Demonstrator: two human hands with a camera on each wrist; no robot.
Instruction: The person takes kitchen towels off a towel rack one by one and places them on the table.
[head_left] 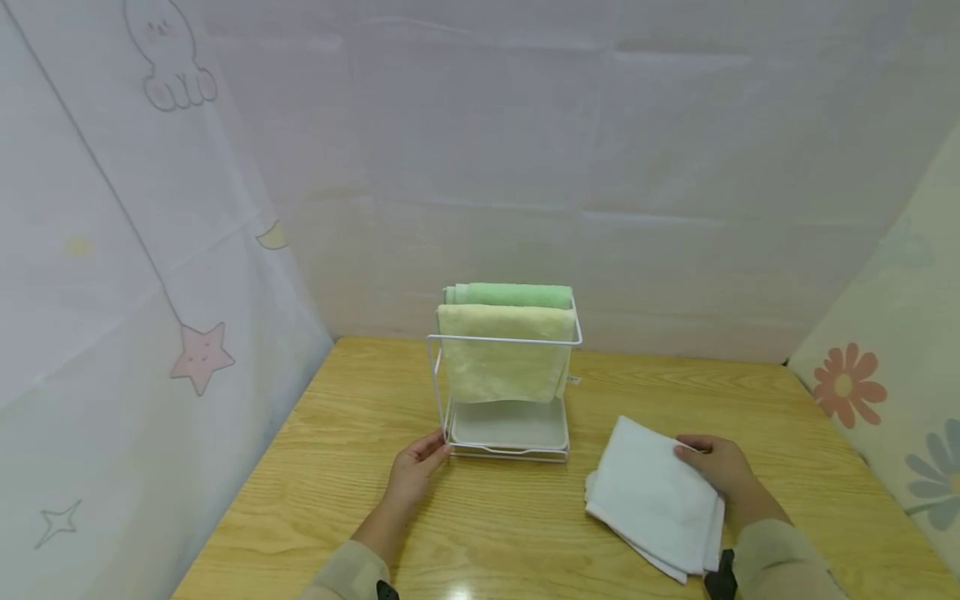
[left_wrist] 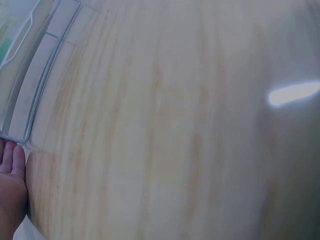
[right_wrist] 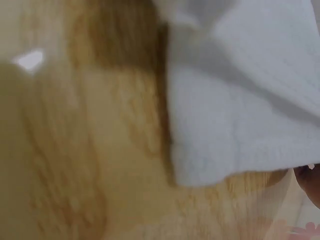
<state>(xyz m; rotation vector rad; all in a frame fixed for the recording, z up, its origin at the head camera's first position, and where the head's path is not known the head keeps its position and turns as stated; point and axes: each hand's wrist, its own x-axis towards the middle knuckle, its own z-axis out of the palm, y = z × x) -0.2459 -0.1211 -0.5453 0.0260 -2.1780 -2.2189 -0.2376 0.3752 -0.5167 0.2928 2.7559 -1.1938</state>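
From where I stand, a person in pale sleeves (head_left: 783, 562) has both hands over a light wooden table (head_left: 330, 492). The left hand (head_left: 414, 473) is at the near left lower corner of a white wire rack (head_left: 504, 340), its thumb on the near side of the corner and its fingers beyond, pinching the wire lightly. The rack stands upright near the middle of the far half of the table. Two folded towels hang in it one behind the other: a yellow towel (head_left: 506, 358) nearer, a green towel (head_left: 521, 294) behind, its upper edge showing. Beneath them, in the rack's base, sits a shallow white tray (head_left: 510, 425).

To the right of the rack and nearer, well apart from it, is a folded white cloth (head_left: 652, 492), set askew. The right hand (head_left: 718, 468) pinches its far right edge between thumb and fingers; I cannot tell whether that edge is raised off the table.

Pale sheets hang around: a plain far sheet (head_left: 480, 167), a pink star (head_left: 202, 358) printed on the left one, and a red flower (head_left: 847, 383) on the right.
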